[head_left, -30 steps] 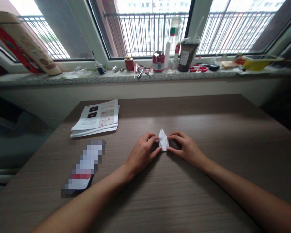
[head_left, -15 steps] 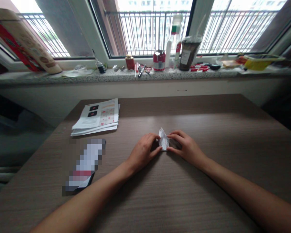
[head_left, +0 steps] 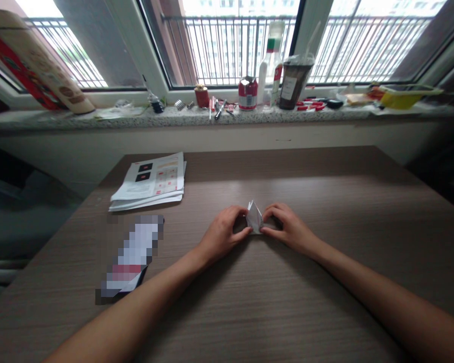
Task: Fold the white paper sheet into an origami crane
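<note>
A small folded piece of white paper [head_left: 254,218] stands on the brown table [head_left: 287,312], its pointed tip upward. My left hand [head_left: 227,228] pinches its left side between thumb and fingers. On the other side, my right hand [head_left: 285,222] grips the paper's right edge the same way, thumb low and fingers curled above. Parts of the paper's sides are hidden behind the fingertips.
Left of my left arm lies a blurred-out phone-like slab [head_left: 136,252]. Behind it rests a stack of printed sheets [head_left: 151,181]. On the stone windowsill [head_left: 136,120] stand a red can [head_left: 247,94], a bottle [head_left: 274,65], a dark drink cup [head_left: 293,83] and a yellow container [head_left: 404,98].
The folded paper's front has opened into a wider, smoother face with its tip upright. Both hands keep hold, their fingers shifted only slightly.
</note>
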`<state>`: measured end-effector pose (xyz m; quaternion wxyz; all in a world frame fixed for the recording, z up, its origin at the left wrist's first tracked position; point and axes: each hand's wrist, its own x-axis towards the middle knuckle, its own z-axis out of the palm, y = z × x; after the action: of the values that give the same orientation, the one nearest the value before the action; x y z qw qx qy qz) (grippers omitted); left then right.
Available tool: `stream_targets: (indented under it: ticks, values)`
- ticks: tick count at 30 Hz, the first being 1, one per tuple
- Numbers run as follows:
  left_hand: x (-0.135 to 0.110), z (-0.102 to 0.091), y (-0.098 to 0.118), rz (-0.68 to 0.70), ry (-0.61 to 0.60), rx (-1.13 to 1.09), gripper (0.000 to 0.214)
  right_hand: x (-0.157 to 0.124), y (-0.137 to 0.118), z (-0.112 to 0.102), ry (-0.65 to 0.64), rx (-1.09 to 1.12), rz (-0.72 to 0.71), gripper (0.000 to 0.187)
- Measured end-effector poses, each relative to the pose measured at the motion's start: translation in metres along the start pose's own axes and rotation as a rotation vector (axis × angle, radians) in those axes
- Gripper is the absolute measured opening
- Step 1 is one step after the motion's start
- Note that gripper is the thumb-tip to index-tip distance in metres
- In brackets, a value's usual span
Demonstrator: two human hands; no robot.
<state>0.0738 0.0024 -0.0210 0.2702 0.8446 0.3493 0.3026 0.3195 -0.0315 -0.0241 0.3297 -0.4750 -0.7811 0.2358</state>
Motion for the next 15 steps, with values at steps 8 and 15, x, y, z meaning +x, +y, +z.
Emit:
stream_targets:
  ticks: [8, 15]
  values:
    - [0.0002, -0.0012, 0.0019, 0.055, -0.038, 0.004, 0.017, -0.0021, -0.0003, 0.0017, 0.024, -0.058, -0.073, 0.012]
    - [-0.0011, -0.0017, 0.0035, 0.070, -0.029, 0.017, 0.018, -0.0015, 0.0005, 0.0015, 0.038, -0.057, -0.141, 0.006]
